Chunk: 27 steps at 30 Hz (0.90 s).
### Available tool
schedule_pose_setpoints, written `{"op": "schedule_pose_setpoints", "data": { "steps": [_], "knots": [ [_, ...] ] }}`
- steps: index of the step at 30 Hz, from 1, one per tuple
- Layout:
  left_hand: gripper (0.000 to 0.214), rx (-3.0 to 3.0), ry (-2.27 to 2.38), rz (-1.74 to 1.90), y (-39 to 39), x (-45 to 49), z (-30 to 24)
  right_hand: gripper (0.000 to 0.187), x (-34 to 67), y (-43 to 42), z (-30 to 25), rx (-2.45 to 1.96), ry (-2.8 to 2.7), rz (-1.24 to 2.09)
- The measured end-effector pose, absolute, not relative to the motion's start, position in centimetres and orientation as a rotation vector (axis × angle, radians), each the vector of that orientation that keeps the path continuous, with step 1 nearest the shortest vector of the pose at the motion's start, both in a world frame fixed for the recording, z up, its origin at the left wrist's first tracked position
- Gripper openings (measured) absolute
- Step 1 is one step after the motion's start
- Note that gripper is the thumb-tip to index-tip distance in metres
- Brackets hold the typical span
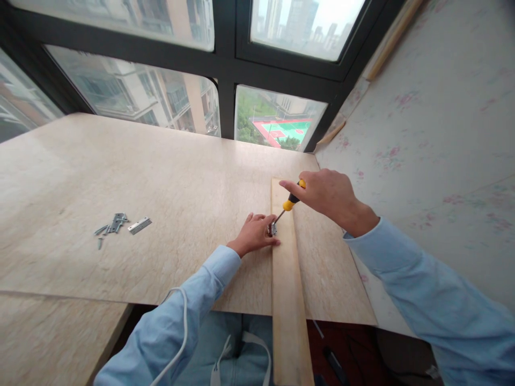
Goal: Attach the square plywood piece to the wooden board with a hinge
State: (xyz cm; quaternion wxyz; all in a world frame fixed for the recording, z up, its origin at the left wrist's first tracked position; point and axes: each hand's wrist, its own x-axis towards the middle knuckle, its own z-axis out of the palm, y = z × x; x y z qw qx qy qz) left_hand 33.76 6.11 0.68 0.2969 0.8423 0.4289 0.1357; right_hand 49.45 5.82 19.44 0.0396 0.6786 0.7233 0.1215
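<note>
The screwdriver (290, 203), with a yellow and black handle, is closed in the right hand (328, 195). The fingers wrap the top of the handle and the shaft slants down and towards the left hand (254, 233). Its tip meets a small metal fitting (273, 229) that lies on the near edge of a long wooden strip (286, 279). The left hand is curled, its fingertips clamped on the fitting and its thumb along the strip's edge. That grip looks meant to pin both pieces so they do not slide under the tip's pressure. The high wrap on the handle would suit pushing down while turning.

The strip runs from just beyond the right hand back past the left wrist and out over the front edge of the worktop (161, 171). Well out to the left of the left hand lies a small heap of metal hardware (112, 224), with a single hinge (139, 225) just beside it. Beyond both hands is a window (277, 120), and a patterned wall (422, 134) stands to the right of the right hand.

The fitting is mostly covered by the fingertips, so its shape and any screw are hard to make out. The heap is too small to sort into parts, and the strip's near end is cut off at the bottom.
</note>
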Motion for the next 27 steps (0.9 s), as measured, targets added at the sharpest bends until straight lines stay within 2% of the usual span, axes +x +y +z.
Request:
{"op": "schedule_pose_setpoints", "data": {
  "steps": [2,8,13,17,19,21,22,27],
  "knots": [
    [0.077,2.246,1.134,0.358,6.1,33.8,0.7,0.066,49.4,5.8,18.9,2.076,2.256,0.395],
    [0.075,2.246,1.134,0.364,6.2,33.8,0.7,0.028,49.4,6.0,17.4,1.722,2.738,0.356],
    [0.076,2.253,1.122,0.365,6.1,33.8,0.7,0.011,50.5,6.4,17.3,1.521,3.062,-0.014],
    [0.078,2.243,1.141,0.352,6.1,33.8,0.7,0.030,51.8,6.2,18.0,1.442,3.021,-0.388],
    [0.078,2.245,1.138,0.351,6.1,33.8,0.8,0.024,51.8,5.8,18.5,1.579,2.897,-0.434],
    [0.077,2.250,1.138,0.351,6.0,33.8,0.8,0.019,51.3,5.4,19.0,1.777,2.722,-0.348],
    [0.077,2.254,1.138,0.350,6.0,33.8,0.8,0.023,50.9,5.2,19.2,1.864,2.624,-0.249],
    [0.075,2.264,1.135,0.355,6.1,33.8,0.6,0.067,49.5,5.0,19.4,2.044,2.267,0.279]
  ]
}}
